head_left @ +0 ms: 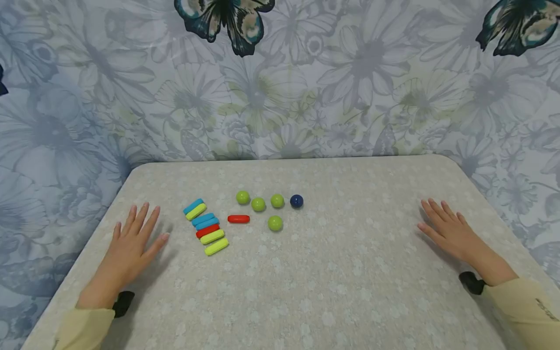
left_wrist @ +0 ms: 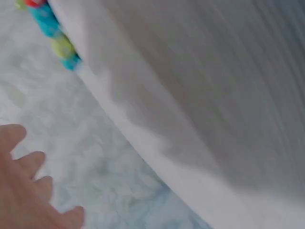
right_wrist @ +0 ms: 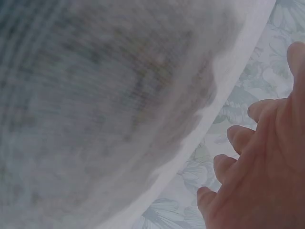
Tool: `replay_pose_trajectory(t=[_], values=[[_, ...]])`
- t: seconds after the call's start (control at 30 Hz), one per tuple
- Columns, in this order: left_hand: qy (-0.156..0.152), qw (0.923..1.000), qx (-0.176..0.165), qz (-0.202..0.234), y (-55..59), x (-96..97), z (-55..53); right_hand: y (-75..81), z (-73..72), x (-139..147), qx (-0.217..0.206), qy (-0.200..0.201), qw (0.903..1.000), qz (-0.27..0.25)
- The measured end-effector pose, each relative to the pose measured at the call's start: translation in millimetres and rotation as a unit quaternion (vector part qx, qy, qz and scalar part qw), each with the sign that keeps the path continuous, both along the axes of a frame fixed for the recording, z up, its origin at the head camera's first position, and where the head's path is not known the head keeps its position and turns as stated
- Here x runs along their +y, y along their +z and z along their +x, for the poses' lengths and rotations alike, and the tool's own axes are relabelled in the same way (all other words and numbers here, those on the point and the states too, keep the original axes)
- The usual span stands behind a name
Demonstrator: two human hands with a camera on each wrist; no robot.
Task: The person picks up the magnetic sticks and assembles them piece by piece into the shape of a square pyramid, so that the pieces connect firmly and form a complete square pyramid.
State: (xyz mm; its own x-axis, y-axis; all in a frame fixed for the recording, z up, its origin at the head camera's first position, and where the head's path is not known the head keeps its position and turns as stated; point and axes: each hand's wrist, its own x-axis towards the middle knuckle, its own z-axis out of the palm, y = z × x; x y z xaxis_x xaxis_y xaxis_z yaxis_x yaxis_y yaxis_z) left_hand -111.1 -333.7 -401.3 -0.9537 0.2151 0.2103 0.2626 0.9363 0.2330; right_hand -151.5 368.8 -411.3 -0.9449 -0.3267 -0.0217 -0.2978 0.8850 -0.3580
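My left hand [head_left: 129,250] is over the table's left side, palm down with fingers spread, holding nothing. To its right a slanted row of short rounded sticks runs toward me: blue sticks [head_left: 205,218], yellow sticks [head_left: 212,236] and one red stick [head_left: 207,231]. Another red stick [head_left: 238,219] lies apart, level, beside the row. Several shiny green balls [head_left: 258,204] and one dark blue ball [head_left: 296,201] are grouped right of it. Far from these, at the right side, my right hand [head_left: 457,238] has straight fingers and nothing in it. Both wrist views show fingers extended.
The table [head_left: 350,272] has a pale patterned cover and rounded far corners. Behind it stands a floral wall [head_left: 280,107] with dark butterfly shapes. A black wrist camera [head_left: 123,304] sits at the left cuff, another camera [head_left: 472,283] at the right cuff.
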Motion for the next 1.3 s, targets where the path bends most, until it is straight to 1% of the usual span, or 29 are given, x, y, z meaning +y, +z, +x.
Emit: replay_pose_trajectory(t=[0.07,0.13,0.2,0.27,0.3,0.33,0.37,0.43,0.53,0.6,0.7,0.8,0.9,0.97,1.17,1.3], values=[[-0.026,0.9981,0.023,0.051,3.2,10.5,2.5,-0.5,-1.4,-1,-0.004,-0.001,1.0,0.001],[-0.048,0.9919,0.054,0.104,4.8,24.1,5.0,-1.0,-2.3,-1,-0.009,-0.004,0.9999,0.002],[-0.067,0.9814,0.074,0.164,4.3,37.9,7.7,-1.5,-2.9,0,-0.016,-0.007,0.9998,0.003],[-0.08,0.97,0.076,0.217,2.0,50.8,10.7,-2.3,-3.6,0,-0.022,-0.01,0.9997,0.004],[-0.085,0.9643,0.069,0.241,0.5,56.1,11.9,-2.6,-3.9,0,-0.025,-0.011,0.9996,0.003],[-0.091,0.9579,0.053,0.267,-0.8,61.0,12.9,-2.4,-3.9,0,-0.026,-0.011,0.9996,0.003],[-0.094,0.9509,0.028,0.293,-2.2,65.1,13.9,-2.3,-4.0,0,-0.028,-0.012,0.9995,0.003],[-0.091,0.9418,-0.018,0.323,-5.5,71.3,15.8,-2.0,-4.1,0,-0.03,-0.013,0.9995,0.002],[-0.075,0.9326,-0.07,0.346,-9.4,76.8,17.7,-1.6,-4.1,-1,-0.032,-0.014,0.9994,0.002],[-0.068,0.9292,-0.089,0.352,-12.6,78.4,17.5,-1.6,-4.3,-1,-0.032,-0.014,0.9994,0.002],[-0.063,0.9211,-0.113,0.367,-18.2,80.7,16.2,-1.8,-4.8,-1,-0.037,-0.014,0.9992,0.001],[-0.062,0.9235,-0.122,0.358,-23.6,85.3,13.8,-1.5,-4.8,-1,-0.042,-0.011,0.999,0.0],[-0.06,0.9309,-0.118,0.341,-24.2,92.1,13.5,2.2,-4.7,-7,-0.047,0.001,0.9988,-0.007],[-0.064,0.9327,-0.113,0.336,-24.1,95.9,13.0,6.9,-4.7,-15,-0.048,0.012,0.9987,-0.014],[-0.066,0.9357,-0.114,0.327,-23.3,104.6,11.4,24.6,-8.2,-52,-0.034,0.043,0.9983,-0.019],[-0.068,0.9375,-0.117,0.321,-24.5,108.5,9.3,34.0,-10.9,-86,0.0,0.068,0.9977,-0.003]])
